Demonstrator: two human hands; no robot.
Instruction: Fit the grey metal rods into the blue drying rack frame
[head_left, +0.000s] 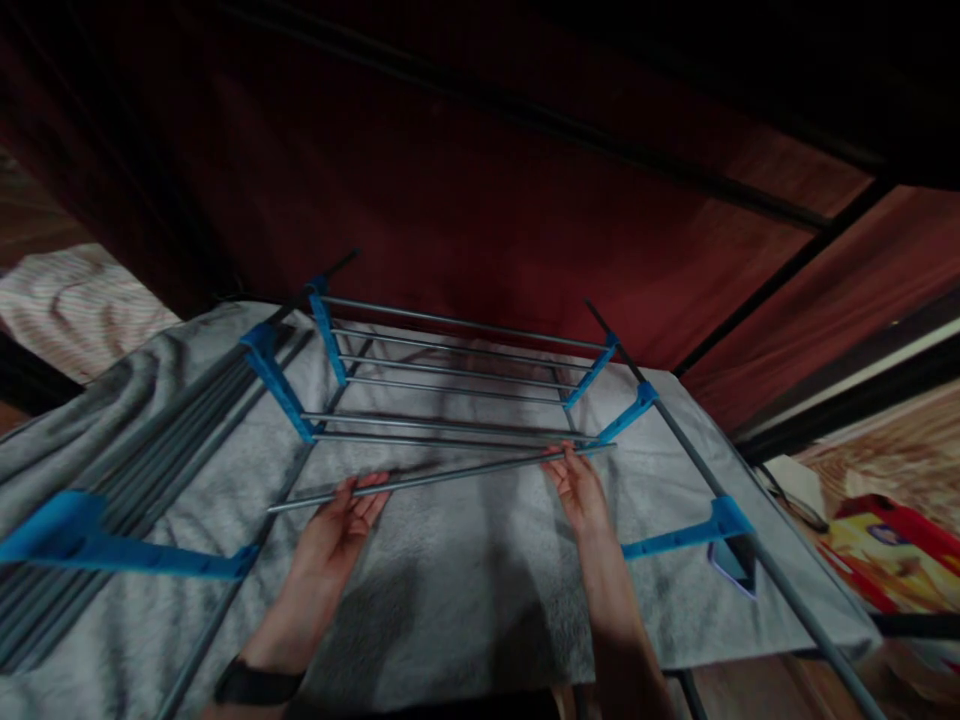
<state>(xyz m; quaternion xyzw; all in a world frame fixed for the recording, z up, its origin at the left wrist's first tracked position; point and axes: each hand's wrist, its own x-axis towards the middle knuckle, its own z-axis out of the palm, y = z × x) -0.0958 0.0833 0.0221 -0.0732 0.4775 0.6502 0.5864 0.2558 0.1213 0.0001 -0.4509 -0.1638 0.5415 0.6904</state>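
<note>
A thin grey metal rod (442, 477) lies slanted across a grey towel (450, 580). My left hand (341, 525) holds the rod near its left end, fingers curled under it. My right hand (579, 487) grips the rod near its right end, close to a blue plastic bracket (628, 414). Just beyond the rod sits a rack section (450, 385) of several parallel grey rods set between blue plastic side pieces.
More grey rods (127, 450) lie bundled at the left with a long blue bracket (105, 545). A long grey pole (750, 540) with a blue bracket (682, 535) runs down the right. A dark red fabric wall (465, 180) stands behind. Colourful items (892, 550) lie at far right.
</note>
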